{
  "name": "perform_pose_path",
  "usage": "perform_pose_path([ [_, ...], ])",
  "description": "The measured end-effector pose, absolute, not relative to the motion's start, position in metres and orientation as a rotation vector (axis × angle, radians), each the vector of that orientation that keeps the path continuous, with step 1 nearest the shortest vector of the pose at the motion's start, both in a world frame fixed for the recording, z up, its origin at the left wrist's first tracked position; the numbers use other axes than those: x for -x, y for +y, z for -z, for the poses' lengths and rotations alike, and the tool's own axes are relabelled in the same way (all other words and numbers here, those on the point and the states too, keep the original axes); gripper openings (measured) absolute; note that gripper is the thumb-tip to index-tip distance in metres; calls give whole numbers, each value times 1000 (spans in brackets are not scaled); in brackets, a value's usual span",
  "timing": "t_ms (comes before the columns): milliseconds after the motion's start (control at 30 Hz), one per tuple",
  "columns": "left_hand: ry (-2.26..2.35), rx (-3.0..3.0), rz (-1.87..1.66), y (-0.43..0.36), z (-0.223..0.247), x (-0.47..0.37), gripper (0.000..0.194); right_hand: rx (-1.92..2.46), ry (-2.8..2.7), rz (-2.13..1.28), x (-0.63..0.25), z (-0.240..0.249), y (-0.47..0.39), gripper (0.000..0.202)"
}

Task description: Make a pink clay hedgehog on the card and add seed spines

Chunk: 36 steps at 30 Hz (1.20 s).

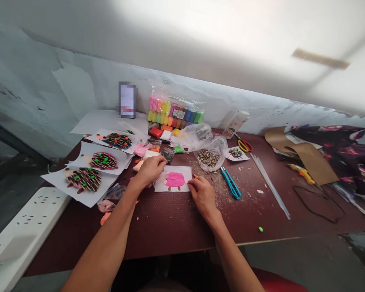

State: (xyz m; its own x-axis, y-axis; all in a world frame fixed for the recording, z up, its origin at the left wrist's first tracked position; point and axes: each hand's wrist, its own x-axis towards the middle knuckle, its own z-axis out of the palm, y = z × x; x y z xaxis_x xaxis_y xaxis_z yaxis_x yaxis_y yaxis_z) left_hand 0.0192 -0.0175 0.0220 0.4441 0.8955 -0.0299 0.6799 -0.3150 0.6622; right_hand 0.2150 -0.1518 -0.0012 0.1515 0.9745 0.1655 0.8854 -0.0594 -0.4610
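Note:
A small white paper card (pixel 187 172) lies on the dark red table in front of me. It carries a flat pink clay shape (pixel 175 179) with two small brown feet below. My left hand (pixel 151 169) is over the card's upper left side, fingers pinched together; what they hold, if anything, is hidden. My right hand (pixel 203 194) is at the card's right edge, thumb and fingers closed. A tiny orange bit (pixel 195 176) shows by its fingertips, and I cannot tell whether it is gripped. Beyond the card, a clear plastic bag (pixel 222 144) holds striped sunflower seeds (pixel 208 159).
Finished hedgehog pictures (pixel 105 161) lie at left, near a white power strip (pixel 33 219). Clay packs (pixel 176 113), a phone (pixel 127 99) and a bottle (pixel 235 123) stand by the wall. At right are a teal cutter (pixel 231 184), scissors (pixel 245 146), glue sticks (pixel 270 186) and a glue gun (pixel 302 173).

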Motion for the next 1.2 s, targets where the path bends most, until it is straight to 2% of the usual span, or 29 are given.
perform_pose_path([
  [333, 1318, -2104, -502, -17, -19, -18, 33, 1930, -1804, -232, -207, 0, -149, 16],
  [767, 1303, -2107, -497, -19, -23, -18, 33, 1951, -1982, 14, -202, 4, -154, 19],
  [1200, 1288, -2107, -481, -18, -23, -17, 31, 1968, -1895, -42, -201, 5, -152, 16],
])
